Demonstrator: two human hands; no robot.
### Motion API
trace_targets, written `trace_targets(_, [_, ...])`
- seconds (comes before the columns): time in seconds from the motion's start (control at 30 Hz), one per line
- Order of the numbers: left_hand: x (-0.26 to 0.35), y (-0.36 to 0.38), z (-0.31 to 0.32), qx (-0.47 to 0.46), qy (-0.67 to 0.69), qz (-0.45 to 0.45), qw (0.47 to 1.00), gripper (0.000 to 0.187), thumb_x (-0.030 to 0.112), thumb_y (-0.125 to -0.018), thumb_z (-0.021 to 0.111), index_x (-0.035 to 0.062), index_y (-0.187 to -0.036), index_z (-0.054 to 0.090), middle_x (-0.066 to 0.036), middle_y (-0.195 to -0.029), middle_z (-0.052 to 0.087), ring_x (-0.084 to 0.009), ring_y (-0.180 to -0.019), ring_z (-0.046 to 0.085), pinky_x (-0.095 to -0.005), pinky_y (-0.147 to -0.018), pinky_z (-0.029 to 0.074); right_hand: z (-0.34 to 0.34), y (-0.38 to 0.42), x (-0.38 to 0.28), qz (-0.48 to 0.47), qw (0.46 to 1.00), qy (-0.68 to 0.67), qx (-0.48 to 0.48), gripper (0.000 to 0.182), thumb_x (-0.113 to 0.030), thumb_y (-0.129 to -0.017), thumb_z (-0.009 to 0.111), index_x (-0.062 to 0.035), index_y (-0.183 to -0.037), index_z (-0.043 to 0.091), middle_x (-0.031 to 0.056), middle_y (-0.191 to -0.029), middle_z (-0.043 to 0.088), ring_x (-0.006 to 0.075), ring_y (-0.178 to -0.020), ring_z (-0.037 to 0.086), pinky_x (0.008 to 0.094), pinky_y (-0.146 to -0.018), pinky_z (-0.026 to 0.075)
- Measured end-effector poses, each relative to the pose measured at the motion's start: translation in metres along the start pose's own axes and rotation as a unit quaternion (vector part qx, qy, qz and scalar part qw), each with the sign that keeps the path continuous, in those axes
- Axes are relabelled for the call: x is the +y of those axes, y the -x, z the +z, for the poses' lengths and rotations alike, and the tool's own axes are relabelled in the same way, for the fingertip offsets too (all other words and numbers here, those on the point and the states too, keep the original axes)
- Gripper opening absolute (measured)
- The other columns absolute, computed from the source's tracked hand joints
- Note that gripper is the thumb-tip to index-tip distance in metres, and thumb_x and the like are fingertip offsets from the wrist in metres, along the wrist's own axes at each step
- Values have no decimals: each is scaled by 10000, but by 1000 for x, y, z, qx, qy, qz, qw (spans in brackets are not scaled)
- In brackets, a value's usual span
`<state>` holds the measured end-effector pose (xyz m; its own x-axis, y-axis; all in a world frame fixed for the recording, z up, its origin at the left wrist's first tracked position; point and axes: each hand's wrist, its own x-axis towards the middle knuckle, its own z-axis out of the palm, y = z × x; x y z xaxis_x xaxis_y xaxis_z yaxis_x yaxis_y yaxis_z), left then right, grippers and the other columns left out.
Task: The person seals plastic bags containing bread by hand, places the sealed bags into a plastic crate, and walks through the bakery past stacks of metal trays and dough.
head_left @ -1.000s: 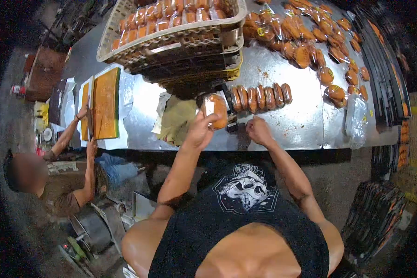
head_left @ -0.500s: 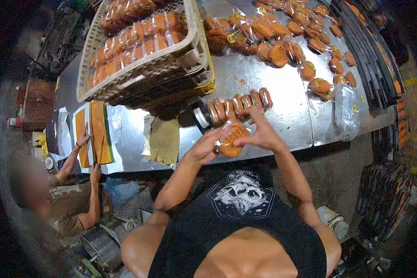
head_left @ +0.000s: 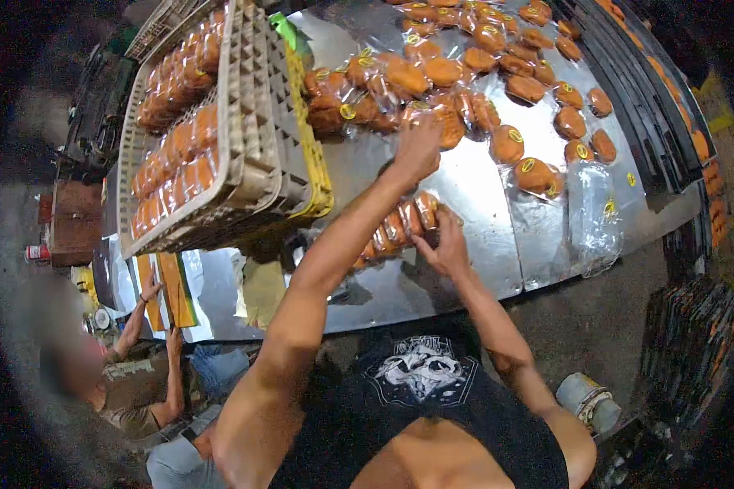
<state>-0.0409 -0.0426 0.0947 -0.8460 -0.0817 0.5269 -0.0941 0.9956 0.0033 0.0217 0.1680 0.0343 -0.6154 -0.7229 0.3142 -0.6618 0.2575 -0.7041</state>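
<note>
My left hand reaches over the metal table to the pile of wrapped orange-brown buns; its fingertips touch a bun at the pile's near edge, and whether they grip it is unclear. My right hand is at the right end of a row of upright wrapped buns, thumb and fingers around the end bun. My left forearm hides part of that row.
Stacked crates filled with wrapped buns stand at the left. A clear plastic bag lies at the right, beside dark trays. At the far left, a person's hands touch yellow-and-white sheets.
My left hand has left the bun held near the table's front edge and reached forward to the pile. My right hand has moved to the row's end. The view has shifted.
</note>
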Motion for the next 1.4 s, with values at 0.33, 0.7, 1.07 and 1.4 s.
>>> trace_targets(0.33, [-10, -9, 0, -101, 368, -235, 894, 390, 243, -836, 690, 75, -1184, 640, -123, -1020, 708, -305, -905, 677, -431, -840, 506, -67, -14, 12, 202, 939, -271, 56, 639, -394, -845, 738, -12, -1303, 507, 154, -1297, 553, 277, -1212, 524, 403, -975, 461])
trace_targets(0.7, [31, 183, -208, -117, 793, -395, 449, 554, 319, -878, 733, 6, -1304, 567, -66, -1207, 650, -186, -1049, 623, -346, -992, 465, -66, -71, -137, -12, 924, -326, -200, 160, -165, -845, 755, -29, -785, 697, 25, -664, 596, 101, -634, 527, 258, -621, 445])
trace_targets(1.07, [25, 263, -243, 141, 706, -538, 438, 311, 237, -990, 585, -31, -1140, 637, -97, -1018, 707, -195, -910, 690, -326, -837, 564, 2, 18, -199, 209, 947, -235, -72, 170, -166, -862, 738, 4, -862, 726, 67, -866, 684, 136, -810, 616, 287, -707, 471])
trace_targets(1.4, [31, 256, -270, 83, 638, -403, 651, 344, 239, -1016, 533, -44, -1201, 600, -137, -1234, 639, -208, -1094, 615, -329, -1003, 449, 4, 38, -238, 109, 944, -294, -105, 405, -169, -963, 612, 18, -1314, 541, 152, -1219, 643, 252, -1084, 628, 356, -945, 474])
